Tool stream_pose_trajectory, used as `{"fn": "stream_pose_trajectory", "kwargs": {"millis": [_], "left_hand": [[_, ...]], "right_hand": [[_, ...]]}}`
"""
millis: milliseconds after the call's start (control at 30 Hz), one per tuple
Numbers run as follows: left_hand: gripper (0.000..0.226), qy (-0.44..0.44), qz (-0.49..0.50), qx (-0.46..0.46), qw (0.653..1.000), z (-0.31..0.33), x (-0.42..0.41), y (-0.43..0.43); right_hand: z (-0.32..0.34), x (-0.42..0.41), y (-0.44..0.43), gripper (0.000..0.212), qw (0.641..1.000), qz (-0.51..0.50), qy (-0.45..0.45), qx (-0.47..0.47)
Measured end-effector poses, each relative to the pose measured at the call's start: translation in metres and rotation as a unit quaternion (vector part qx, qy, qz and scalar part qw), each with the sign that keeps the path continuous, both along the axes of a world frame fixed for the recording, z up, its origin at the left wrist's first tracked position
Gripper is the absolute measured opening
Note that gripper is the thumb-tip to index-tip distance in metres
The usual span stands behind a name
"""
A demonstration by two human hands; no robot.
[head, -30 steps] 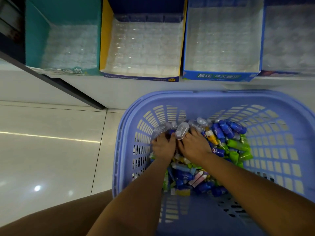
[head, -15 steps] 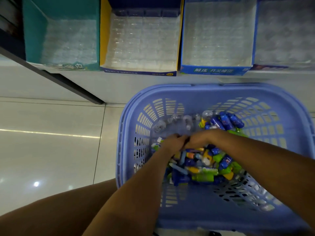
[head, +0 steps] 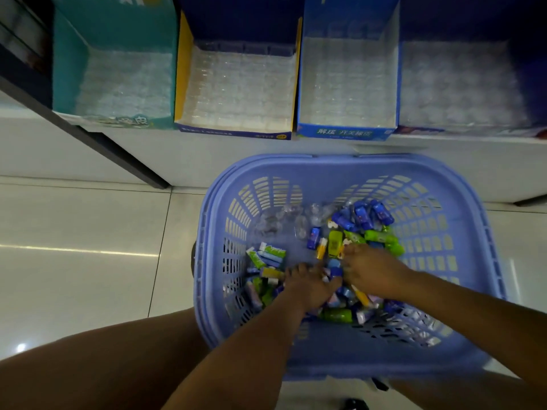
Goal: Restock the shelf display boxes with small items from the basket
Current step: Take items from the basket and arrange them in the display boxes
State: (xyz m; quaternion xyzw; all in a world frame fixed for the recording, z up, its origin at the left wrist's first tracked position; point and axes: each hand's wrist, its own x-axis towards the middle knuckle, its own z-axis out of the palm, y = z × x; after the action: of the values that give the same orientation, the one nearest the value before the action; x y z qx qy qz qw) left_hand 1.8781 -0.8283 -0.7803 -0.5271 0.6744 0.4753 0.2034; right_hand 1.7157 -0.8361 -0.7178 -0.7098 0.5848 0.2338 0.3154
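Observation:
A lavender plastic basket [head: 325, 165] stands on the floor below the shelf. It holds a pile of small items [head: 370, 229] in blue, green and yellow, with clear ones [head: 284, 221] at the far left. Both hands are down in the pile. My left hand [head: 310, 287] lies flat on the items with its fingers spread. My right hand [head: 371, 273] is just right of it, its fingertips buried among the items, so any grip is hidden. A small blue item [head: 336, 272] sits between the two hands. Above stand a teal box [head: 68, 72], a yellow-sided box [head: 183, 72], a blue box [head: 346, 133] and a fourth box [head: 461, 84].
All the display boxes hold only clear plastic tray liners. A dark shelf post [head: 118, 152] runs diagonally at the left. Glossy white floor tiles [head: 83, 247] lie left of the basket. My left knee [head: 103, 365] is at the bottom left.
My hands have slid from the basket's far side to its near side and have spread apart from closed fists. The clear items stay at the far left. The view has tilted upward.

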Motion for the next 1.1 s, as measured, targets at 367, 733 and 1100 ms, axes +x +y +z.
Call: {"fn": "stream_pose_trajectory", "kwargs": {"millis": [367,733,1100], "left_hand": [[0.033,0.067,0.293,-0.008,0.954,-0.001,-0.001,-0.033],[0.036,0.119,0.433,-0.023,0.893,-0.026,-0.015,-0.029],[0.021,0.174,0.525,0.201,0.808,-0.029,-0.029,-0.086]], "right_hand": [[-0.059,0.001,-0.075,0.050,0.977,0.090,0.062,-0.185],[-0.072,0.019,-0.065,0.052,0.977,0.076,0.106,-0.171],[-0.064,0.016,-0.114,0.050,0.992,0.123,0.014,0.029]]}}
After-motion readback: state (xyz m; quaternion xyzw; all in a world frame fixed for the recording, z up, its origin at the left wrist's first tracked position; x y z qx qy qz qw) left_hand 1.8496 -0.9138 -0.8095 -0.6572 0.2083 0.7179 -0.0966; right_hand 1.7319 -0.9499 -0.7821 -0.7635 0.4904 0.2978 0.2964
